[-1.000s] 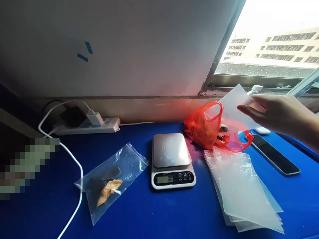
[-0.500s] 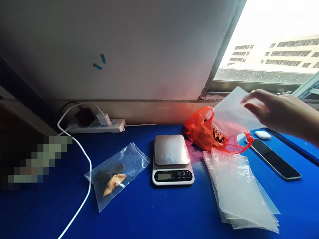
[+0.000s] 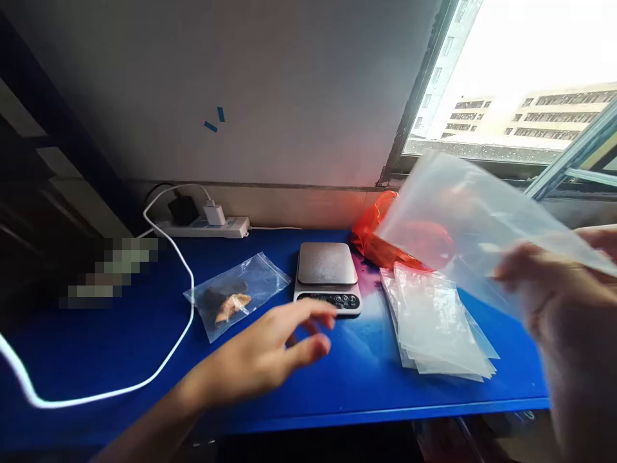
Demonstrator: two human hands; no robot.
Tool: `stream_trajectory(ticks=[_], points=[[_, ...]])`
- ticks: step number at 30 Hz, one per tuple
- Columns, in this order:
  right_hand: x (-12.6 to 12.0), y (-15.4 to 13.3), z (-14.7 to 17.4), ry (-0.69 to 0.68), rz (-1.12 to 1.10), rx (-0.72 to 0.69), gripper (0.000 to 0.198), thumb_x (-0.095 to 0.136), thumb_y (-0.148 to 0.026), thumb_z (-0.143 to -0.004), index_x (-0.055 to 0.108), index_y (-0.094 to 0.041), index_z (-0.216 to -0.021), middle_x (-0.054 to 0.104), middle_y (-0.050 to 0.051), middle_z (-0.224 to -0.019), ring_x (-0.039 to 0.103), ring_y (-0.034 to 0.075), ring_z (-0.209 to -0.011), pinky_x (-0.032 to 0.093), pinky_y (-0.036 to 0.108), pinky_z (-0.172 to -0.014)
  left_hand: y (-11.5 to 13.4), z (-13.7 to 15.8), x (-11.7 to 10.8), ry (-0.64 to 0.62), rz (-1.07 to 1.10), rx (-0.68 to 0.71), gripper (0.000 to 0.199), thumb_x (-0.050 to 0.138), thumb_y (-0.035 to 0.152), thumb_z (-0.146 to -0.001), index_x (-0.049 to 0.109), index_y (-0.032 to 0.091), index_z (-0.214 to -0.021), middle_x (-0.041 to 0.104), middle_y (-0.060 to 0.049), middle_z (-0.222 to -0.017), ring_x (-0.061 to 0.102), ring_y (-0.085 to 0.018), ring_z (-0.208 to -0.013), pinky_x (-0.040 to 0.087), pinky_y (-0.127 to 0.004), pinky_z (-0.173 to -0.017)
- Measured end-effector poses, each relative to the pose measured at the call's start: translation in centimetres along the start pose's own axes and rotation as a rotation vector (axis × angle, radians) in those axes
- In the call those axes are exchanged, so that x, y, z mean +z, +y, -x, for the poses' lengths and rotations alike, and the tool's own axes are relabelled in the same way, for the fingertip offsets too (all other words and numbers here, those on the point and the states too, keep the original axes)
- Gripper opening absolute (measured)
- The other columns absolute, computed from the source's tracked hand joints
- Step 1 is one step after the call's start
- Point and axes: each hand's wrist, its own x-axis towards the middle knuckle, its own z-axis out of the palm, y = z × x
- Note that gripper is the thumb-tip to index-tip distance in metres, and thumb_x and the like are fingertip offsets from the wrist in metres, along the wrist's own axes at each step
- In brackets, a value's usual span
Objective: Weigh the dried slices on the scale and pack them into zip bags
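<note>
My right hand (image 3: 563,296) grips a clear plastic bag (image 3: 463,206) by its near edge and holds it up, a little blurred. My left hand (image 3: 265,350) is over the front of the table with its fingers apart and nothing in them. Just beyond its fingertips stands a digital kitchen scale (image 3: 328,263), its display partly covered by the hand. To the left lies a zip bag (image 3: 263,276) with a tan, dried-looking piece (image 3: 232,307) and a dark one inside. A stack of clear bags (image 3: 434,321) lies right of the scale. Behind it, the red plastic bag (image 3: 373,235) is partly covered by the raised bag.
At the back left, a white power strip (image 3: 236,227) holds plugs. A white cable (image 3: 186,263) loops across the left side of the blue table (image 3: 366,379), whose front edge shows. A window (image 3: 486,122) opens the wall at the right.
My right hand has drawn the clear bag away from the red bag, towards me and right. My left hand has come into view. The view has shifted; the phone is no longer visible.
</note>
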Motion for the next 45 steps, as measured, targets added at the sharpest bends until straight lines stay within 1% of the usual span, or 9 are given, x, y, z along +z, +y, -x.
stream_trajectory(ticks=[4, 8, 13, 17, 26, 31, 34, 40, 45], points=[[5.2, -4.4, 5.1, -0.131, -0.591, 0.113, 0.026, 0.066, -0.024, -0.08, 0.041, -0.026, -0.079, 0.067, -0.002, -0.066, 0.065, 0.02, -0.056, 0.055, 0.039, -0.057, 0.1, -7.2, 0.0, 0.127, 0.354, 0.091, 0.036, 0.051, 0.049, -0.094, 0.06, 0.018, -0.111, 0.067, -0.011, -0.108, 0.067, -0.019, -0.091, 0.055, -0.027, -0.073], [7.3, -4.8, 6.5, -0.503, -0.607, 0.133, 0.022, 0.063, -0.039, -0.085, 0.045, -0.026, -0.089, 0.071, 0.001, -0.078, 0.07, 0.02, -0.073, 0.057, 0.039, -0.072, -1.1, -8.6, -0.8, 0.455, 0.556, 0.155, 0.022, 0.054, 0.039, -0.089, 0.059, 0.018, -0.085, 0.058, 0.002, -0.067, 0.054, -0.01, -0.06, 0.045, -0.021, -0.057], [8.1, -4.4, 3.1, -0.918, -0.703, 0.137, 0.058, 0.066, -0.065, -0.073, 0.053, -0.028, -0.115, 0.071, 0.006, -0.097, 0.069, 0.027, -0.09, 0.055, 0.038, -0.072, -2.6, -6.4, -3.3, 0.332, 0.526, 0.081, 0.014, 0.06, 0.024, -0.077, 0.057, 0.02, -0.091, 0.056, 0.006, -0.058, 0.046, -0.009, -0.05, 0.037, -0.021, -0.051], [11.0, -4.8, 1.4, -0.863, -0.816, 0.252, 0.045, 0.064, -0.058, -0.078, 0.055, -0.027, -0.11, 0.066, 0.001, -0.074, 0.065, 0.021, -0.065, 0.05, 0.033, -0.056, -3.7, -5.2, -3.5, 0.226, 0.478, -0.04, 0.01, 0.057, 0.02, -0.072, 0.055, 0.02, -0.081, 0.054, 0.006, -0.054, 0.043, -0.009, -0.048, 0.034, -0.023, -0.049], [14.0, -4.4, 8.3, -0.691, -0.593, 0.202, 0.024, 0.055, -0.045, -0.091, 0.054, -0.022, -0.096, 0.06, -0.001, -0.061, 0.055, 0.013, -0.056, 0.041, 0.024, -0.049, -5.8, -5.3, -3.4, 0.457, 0.759, 0.1, 0.037, 0.056, 0.045, -0.075, 0.062, 0.016, -0.097, 0.067, -0.005, -0.081, 0.057, -0.016, -0.063, 0.044, -0.029, -0.058], [12.9, -4.1, 7.1, -1.016, -0.56, 0.074, 0.03, 0.068, -0.047, -0.081, 0.061, -0.021, -0.093, 0.066, 0.003, -0.078, 0.063, 0.018, -0.075, 0.049, 0.028, -0.064, -6.5, -6.0, -4.1, 0.73, 0.579, 0.054, 0.025, 0.053, 0.043, -0.084, 0.055, 0.019, -0.079, 0.053, 0.003, -0.058, 0.047, -0.012, -0.052, 0.036, -0.023, -0.05], [12.4, -3.4, 5.8, -1.211, -0.656, 0.049, 0.041, 0.064, -0.056, -0.081, 0.066, -0.02, -0.101, 0.067, 0.006, -0.09, 0.063, 0.02, -0.084, 0.05, 0.03, -0.071, -6.7, -5.8, -4.5, 0.569, 0.425, 0.068, 0.027, 0.045, 0.037, -0.087, 0.054, 0.018, -0.071, 0.05, 0.003, -0.058, 0.044, -0.011, -0.051, 0.036, -0.023, -0.052], [13.1, -3.3, 5.3, -0.899, -0.653, 0.256, 0.041, 0.062, -0.045, -0.087, 0.053, -0.022, -0.12, 0.058, -0.002, -0.072, 0.054, 0.013, -0.064, 0.041, 0.024, -0.056, -5.5, -4.5, -3.5, 0.175, 0.201, 0.093, 0.039, 0.04, 0.034, -0.092, 0.063, 0.016, -0.067, 0.06, -0.003, -0.065, 0.054, -0.015, -0.06, 0.043, -0.027, -0.063], [13.4, -3.5, 5.7, -0.817, -0.499, 0.035, 0.028, 0.052, -0.036, -0.092, 0.053, -0.02, -0.115, 0.059, 0.0, -0.07, 0.055, 0.014, -0.064, 0.043, 0.028, -0.058, -5.3, -4.2, -3.3, 0.092, -0.034, 0.101, 0.043, 0.029, 0.032, -0.096, 0.06, 0.015, -0.07, 0.061, -0.003, -0.067, 0.055, -0.015, -0.06, 0.044, -0.027, -0.06]])
